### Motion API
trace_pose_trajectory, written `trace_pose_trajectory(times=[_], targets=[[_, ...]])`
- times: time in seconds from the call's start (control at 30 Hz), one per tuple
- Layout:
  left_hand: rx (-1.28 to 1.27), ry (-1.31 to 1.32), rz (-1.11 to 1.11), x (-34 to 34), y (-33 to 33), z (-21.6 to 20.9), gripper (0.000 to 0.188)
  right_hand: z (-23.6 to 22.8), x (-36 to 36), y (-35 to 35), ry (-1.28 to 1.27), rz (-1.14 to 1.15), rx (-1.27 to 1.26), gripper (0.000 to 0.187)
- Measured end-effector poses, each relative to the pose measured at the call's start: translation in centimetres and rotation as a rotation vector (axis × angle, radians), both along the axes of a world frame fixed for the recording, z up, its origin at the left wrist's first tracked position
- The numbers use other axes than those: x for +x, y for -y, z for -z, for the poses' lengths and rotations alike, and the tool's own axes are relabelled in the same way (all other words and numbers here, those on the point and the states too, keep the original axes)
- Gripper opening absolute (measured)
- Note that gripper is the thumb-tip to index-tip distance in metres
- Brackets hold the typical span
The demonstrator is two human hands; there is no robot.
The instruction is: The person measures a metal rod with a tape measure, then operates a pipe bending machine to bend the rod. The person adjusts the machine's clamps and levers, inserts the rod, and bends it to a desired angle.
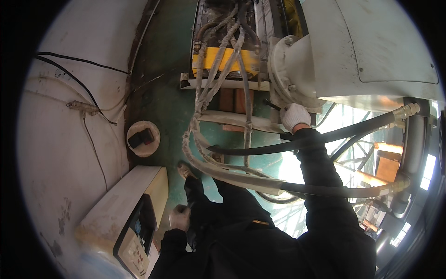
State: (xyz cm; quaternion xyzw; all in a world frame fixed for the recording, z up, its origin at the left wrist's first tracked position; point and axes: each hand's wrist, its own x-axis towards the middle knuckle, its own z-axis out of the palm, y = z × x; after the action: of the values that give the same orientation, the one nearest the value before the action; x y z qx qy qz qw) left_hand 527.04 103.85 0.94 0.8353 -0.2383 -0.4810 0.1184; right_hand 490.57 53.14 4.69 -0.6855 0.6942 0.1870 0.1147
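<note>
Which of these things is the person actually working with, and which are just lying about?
In hand:
right hand, gloved, against the white machine housing
black hoses crossing its forearm
left hand, gloved, beside the cream control box

Lying about:
wrapped hose bundle
round white lid with dark blocks
loose cables on the wall

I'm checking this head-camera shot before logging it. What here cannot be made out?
- Right hand: its glove covers the fingers; whether it grips the dark lever or only rests on the white machine housing is unclear.
- Left hand: small and dim beside the control box; open or closed is unclear.
- Control box buttons: blurred, cut by the lower rim.
- Black hoses: far ends lost in glare.
</note>
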Motion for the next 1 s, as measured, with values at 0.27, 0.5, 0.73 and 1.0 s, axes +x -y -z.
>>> trace_pose_trajectory(times=[0.27,0.5,0.73,1.0], targets=[[0.017,-0.069,-0.107,-0.2,-1.0,0.0,0.038,2.2,-0.7,-2.1,0.005,-0.01,-0.046,0.039],[-0.028,-0.013,-0.019,-0.7,-0.6,0.7,0.035,13.1,-0.1,-13.1,0.072,0.05,0.047,0.032],[0.05,0.004,0.015,-0.4,0.3,-0.5,0.037,13.8,-1.1,-14.9,0.217,0.232,-0.054,0.028],[0.066,-0.057,0.02,-1.5,2.4,0.8,0.035,0.1,-3.8,-6.9,0.272,0.08,-0.245,0.037]])
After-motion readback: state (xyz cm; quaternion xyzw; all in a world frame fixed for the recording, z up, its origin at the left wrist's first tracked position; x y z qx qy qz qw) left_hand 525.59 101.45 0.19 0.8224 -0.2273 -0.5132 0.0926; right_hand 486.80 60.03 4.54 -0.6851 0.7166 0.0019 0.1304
